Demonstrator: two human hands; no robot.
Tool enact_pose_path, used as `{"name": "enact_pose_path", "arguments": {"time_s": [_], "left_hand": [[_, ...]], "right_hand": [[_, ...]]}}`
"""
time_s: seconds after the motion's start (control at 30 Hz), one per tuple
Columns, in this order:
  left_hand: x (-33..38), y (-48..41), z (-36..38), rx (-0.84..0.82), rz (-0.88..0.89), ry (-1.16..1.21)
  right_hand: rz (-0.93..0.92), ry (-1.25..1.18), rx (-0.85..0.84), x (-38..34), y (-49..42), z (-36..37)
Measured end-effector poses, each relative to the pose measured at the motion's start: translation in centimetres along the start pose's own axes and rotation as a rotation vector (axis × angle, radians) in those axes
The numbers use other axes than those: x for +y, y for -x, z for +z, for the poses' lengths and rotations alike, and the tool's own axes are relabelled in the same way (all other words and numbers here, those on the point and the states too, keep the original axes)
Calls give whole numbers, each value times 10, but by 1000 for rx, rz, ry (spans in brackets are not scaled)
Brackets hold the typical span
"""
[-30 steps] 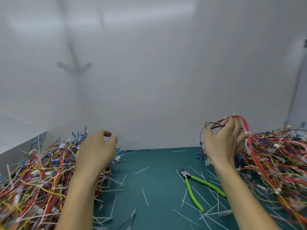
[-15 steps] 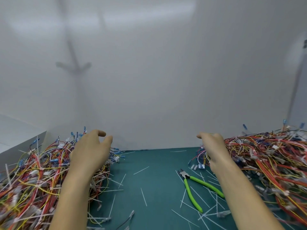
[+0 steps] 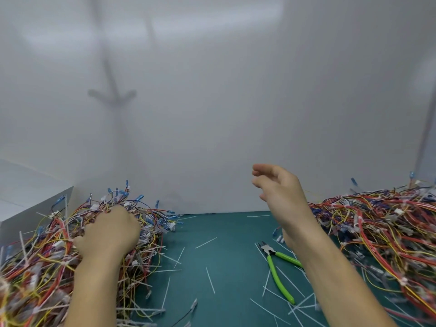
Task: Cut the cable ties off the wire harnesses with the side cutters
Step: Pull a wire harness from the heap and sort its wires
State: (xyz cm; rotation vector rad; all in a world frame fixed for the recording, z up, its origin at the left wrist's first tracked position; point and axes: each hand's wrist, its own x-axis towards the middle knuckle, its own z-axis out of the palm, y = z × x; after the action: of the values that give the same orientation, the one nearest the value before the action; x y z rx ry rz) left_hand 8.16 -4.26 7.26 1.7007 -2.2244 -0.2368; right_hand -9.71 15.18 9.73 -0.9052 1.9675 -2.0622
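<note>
While the left hand point(image 3: 107, 234) is buried palm-down in the left pile of wire harnesses point(image 3: 42, 260), fingers curled into the tangle, whether it has actually closed on one harness can't be told, since the fingertips are hidden among the wires. Right hand point(image 3: 280, 194) is raised in the air, fingers loosely spread, holding nothing. Side cutters point(image 3: 277, 270) lie on the green cutting mat point(image 3: 224, 244), below and toward the person from the right hand, just beside the right forearm; left hand is well apart from them across the mat, so the right hand is clearly the nearer one for the pickup. Long axis runs diagonally: jaws point away and to the left, green handles splay toward the person and to the right. One handle passes under the right forearm and is partly hidden; the other is fully visible. Likely next need: right hand drops down and back to take the handles. Cut cable ties point(image 3: 210, 279) litter the mat around the tool. Right pile of harnesses point(image 3: 382, 232) is cut off at the frame edge and partly blurred; individual ties still on the bundles in either pile are hard to make out.
</note>
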Motion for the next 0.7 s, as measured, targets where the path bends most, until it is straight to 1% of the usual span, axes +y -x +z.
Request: {"name": "enact_pose_path", "arguments": {"time_s": [0.07,0.17,0.37,0.5,0.6,0.7], "left_hand": [[1,0,4,0,18,-75],[0,1,5,76,26,-122],[-12,-7,8,184,29,38],[-22,-15,6,234,21,96],[-25,-15,5,198,-25,157],[-22,-13,5,134,-70,106]], "right_hand": [[-54,-35,29,-8,5,1],[-108,-45,-5,-17,11,3],[-204,32,-130,-27,22,7],[-236,95,-161,-29,27,10],[-241,116,-186,-29,29,12],[-259,136,-204,-30,30,13]]}}
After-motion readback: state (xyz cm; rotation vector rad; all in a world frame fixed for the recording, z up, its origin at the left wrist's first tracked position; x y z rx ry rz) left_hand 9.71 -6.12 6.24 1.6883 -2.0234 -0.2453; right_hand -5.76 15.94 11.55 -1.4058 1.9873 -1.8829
